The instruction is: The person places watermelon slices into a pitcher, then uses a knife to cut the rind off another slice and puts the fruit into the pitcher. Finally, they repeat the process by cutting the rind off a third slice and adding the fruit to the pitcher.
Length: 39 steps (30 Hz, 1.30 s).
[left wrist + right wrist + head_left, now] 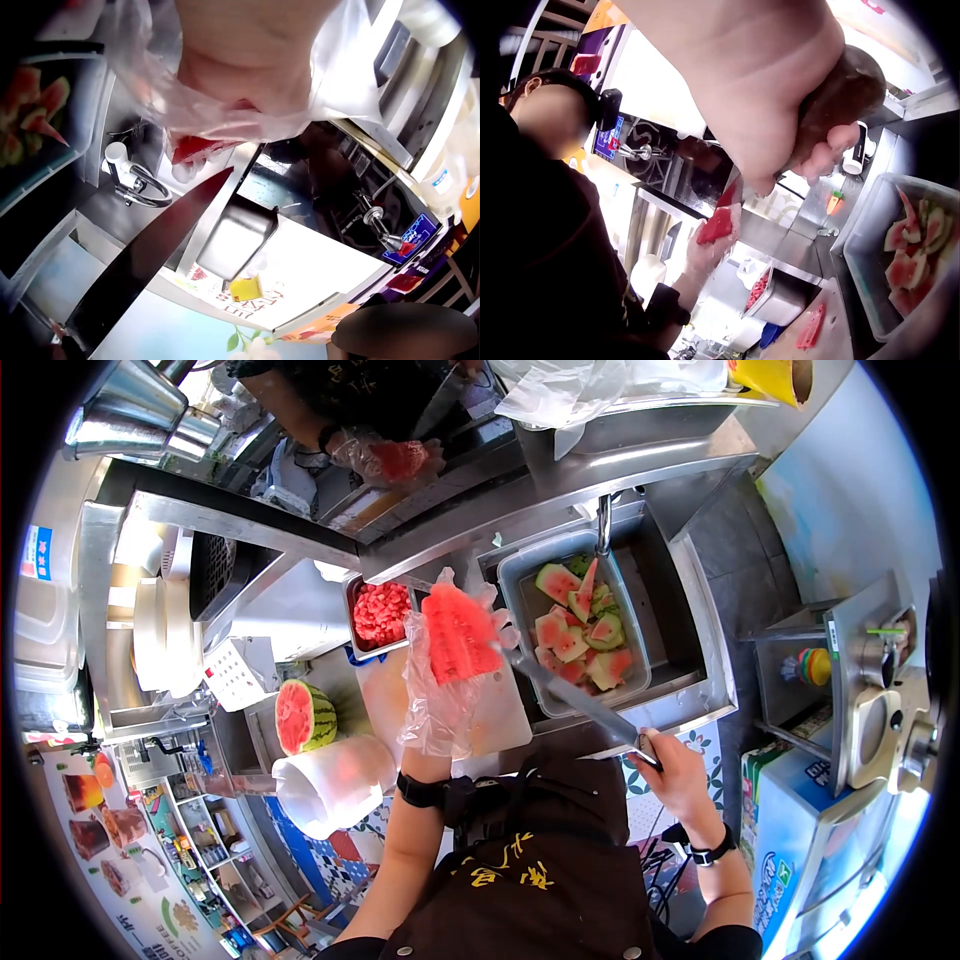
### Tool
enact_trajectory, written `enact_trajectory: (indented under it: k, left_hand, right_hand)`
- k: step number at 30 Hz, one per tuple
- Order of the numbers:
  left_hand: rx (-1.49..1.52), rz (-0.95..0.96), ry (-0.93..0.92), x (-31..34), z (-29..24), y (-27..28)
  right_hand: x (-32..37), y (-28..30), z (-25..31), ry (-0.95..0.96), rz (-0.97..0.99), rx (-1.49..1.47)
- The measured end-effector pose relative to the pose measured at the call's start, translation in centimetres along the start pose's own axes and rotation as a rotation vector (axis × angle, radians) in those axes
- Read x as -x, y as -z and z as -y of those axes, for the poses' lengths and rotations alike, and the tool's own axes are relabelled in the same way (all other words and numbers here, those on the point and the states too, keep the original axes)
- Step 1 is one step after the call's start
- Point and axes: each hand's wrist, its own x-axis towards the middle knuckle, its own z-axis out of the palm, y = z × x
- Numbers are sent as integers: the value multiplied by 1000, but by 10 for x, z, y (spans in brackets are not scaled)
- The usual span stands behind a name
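My left hand (440, 710), in a clear plastic glove, holds a thick piece of red watermelon flesh (462, 628) above the white cutting board (505, 722). The right hand (676, 772) is bare and grips the handle of a long knife. Its blade (583, 702) slants up and left, with the tip close to the right side of the watermelon piece. In the right wrist view, fingers wrap the dark knife handle (847, 94), and another red strip of watermelon (811, 327) lies on the board. The glove and wrist hide most of the piece in the left wrist view.
A metal pan (352, 595) of diced watermelon stands behind the board. To the right, a clear tub (512, 590) of rinds sits in the sink (690, 630) below a faucet (604, 525). A cut watermelon (318, 717) and white bucket (335, 785) are at left.
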Motion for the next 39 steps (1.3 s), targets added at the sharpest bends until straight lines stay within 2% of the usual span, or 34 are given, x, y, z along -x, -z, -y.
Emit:
enact_trajectory:
  k: [3, 18, 24, 27, 29, 33, 36, 39]
  left_hand:
    - [9, -6, 21, 2, -4, -4]
    - [-174, 28, 46, -1, -6, 1]
    - [-149, 33, 65, 5, -8, -15]
    - [-77, 33, 28, 4, -6, -14]
    - [-67, 46, 17, 2, -3, -7]
    - [-96, -88, 66, 6, -4, -14]
    - [-170, 38, 45, 4, -6, -11]
    - [-137, 73, 60, 2, -7, -4]
  right_hand:
    - [-1, 6, 6, 48, 65, 84]
    - [0, 12, 9, 99, 69, 177]
    - [2, 2, 10, 69, 78, 54]
    - [5, -8, 7, -3, 2, -97]
    - [2, -3, 7, 13, -37, -48]
    - [-4, 8, 12, 42, -28, 43]
    - [-5, 9, 14, 62, -7, 79]
    - [-7, 10, 16, 67, 17, 120]
